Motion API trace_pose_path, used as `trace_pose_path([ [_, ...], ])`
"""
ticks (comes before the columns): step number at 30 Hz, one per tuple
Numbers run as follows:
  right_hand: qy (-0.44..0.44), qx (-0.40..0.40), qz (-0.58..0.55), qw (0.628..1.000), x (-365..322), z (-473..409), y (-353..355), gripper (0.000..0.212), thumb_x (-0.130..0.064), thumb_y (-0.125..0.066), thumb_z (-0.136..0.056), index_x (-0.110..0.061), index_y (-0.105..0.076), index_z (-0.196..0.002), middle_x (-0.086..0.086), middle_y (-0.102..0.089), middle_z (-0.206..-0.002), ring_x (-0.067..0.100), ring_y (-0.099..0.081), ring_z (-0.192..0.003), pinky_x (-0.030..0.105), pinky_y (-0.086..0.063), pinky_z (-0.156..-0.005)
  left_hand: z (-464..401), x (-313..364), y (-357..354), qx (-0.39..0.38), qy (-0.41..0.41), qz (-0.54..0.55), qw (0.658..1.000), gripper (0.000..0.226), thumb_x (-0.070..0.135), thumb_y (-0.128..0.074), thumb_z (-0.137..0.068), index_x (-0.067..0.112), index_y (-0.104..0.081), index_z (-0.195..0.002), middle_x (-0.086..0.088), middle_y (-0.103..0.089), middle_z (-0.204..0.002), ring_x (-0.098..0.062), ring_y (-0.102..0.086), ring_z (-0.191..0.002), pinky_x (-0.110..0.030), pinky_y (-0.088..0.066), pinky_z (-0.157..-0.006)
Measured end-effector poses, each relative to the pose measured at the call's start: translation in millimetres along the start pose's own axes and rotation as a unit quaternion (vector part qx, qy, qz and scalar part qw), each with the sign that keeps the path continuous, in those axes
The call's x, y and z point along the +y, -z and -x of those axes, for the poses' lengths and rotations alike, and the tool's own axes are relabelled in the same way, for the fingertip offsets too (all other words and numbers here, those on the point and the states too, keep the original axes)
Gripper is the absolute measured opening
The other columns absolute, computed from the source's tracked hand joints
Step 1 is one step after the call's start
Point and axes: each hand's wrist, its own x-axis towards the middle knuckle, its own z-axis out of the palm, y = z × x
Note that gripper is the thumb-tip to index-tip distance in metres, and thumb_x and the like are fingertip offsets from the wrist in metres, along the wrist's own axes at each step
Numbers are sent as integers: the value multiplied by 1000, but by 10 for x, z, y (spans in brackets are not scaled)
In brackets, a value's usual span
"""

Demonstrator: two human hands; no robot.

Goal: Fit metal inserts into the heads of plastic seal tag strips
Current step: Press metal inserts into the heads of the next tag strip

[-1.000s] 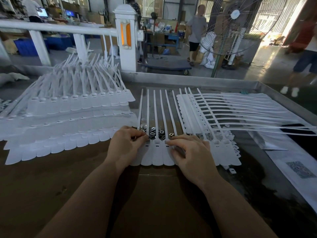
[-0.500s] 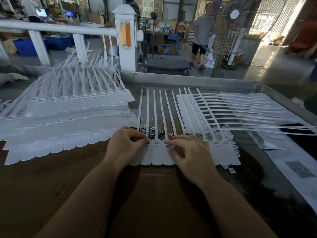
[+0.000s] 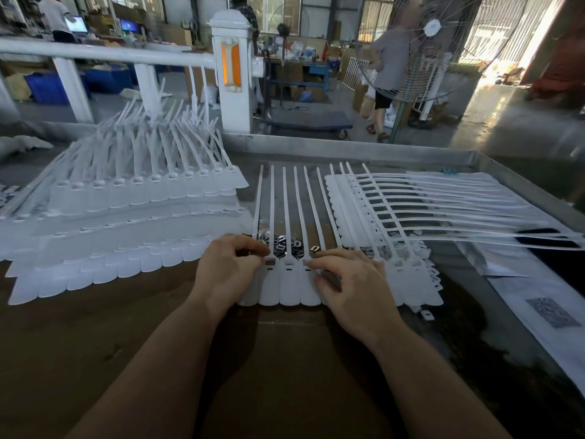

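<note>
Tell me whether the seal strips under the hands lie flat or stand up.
Flat. The strips lie side by side on the table, tails pointing away; both the left hand and right hand rest on their heads.

Daylight pours in from the upper right, where the open doorway (image 3: 538,30) is blown out to near white and throws a glare patch across the polished grey concrete floor (image 3: 493,122). The far hall is moderately bright but soft, and the standing figures there are smeared by motion blur. The near brown cardboard-covered worktable (image 3: 95,359) sits in dimmer light; the two forearms cast soft dark shadows onto it. The stacked translucent white plastic seal strips (image 3: 126,217) look hazy and slightly washed out. Wide-angle distortion bends the white railing (image 3: 104,53) and the grey metal tray edge (image 3: 348,148) toward the corners. Detail is sharpest at the centre.
</note>
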Motion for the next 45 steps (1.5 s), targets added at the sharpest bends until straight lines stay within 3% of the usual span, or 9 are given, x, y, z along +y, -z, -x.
trace_pose_path([
  [5,4,-2,8,1000,-5,2,1,24,-29,-55,-89,-36,-64,-111,-19,-58,-118,2,-43,-113,26,-21,-95,10,-1,-30,3,-66,-62,996,13,14,-64,-84,23,-71,-90,14,-51,-91,-1,-49,-84,-3,-35,-67],
  [10,9,-3,10,1000,-2,8,-3,25,-29,-55,-89,-36,-64,-112,-18,-58,-119,2,-43,-113,27,-22,-97,45,-25,-68,-9,-156,-189,969,18,27,-57,-89,29,-66,-105,13,-53,-115,-12,-35,-111,-28,-28,-91],
  [15,10,1,10,1000,-2,9,-5,25,-28,-57,-88,-36,-65,-111,-17,-59,-118,2,-44,-112,24,-20,-92,61,-49,-109,-21,-167,-228,959,26,39,-45,-93,36,-62,-112,21,-50,-128,-3,-22,-114,-24,-15,-84],
  [27,10,-5,13,1000,-13,7,-16,26,-32,-54,-90,-37,-63,-113,-18,-58,-119,1,-42,-113,25,-23,-96,90,-15,-125,-97,-162,-352,917,56,56,-8,-83,39,-48,-118,24,-42,-133,-9,-24,-123,-33,-22,-96],
  [38,8,2,12,1000,-21,15,-16,23,-32,-55,-89,-36,-64,-110,-18,-59,-117,1,-44,-113,30,-26,-99,56,-70,-130,-89,-156,-318,931,55,55,-12,-87,41,-47,-127,23,-42,-137,-8,-27,-127,-35,-21,-103],
  [45,7,8,11,1000,-25,7,-25,22,-32,-57,-88,-37,-65,-108,-19,-59,-114,1,-44,-111,24,-22,-92,55,-65,-132,-84,-148,-304,937,51,56,-16,-86,42,-50,-122,26,-39,-139,-8,-24,-126,-32,-18,-100],
])
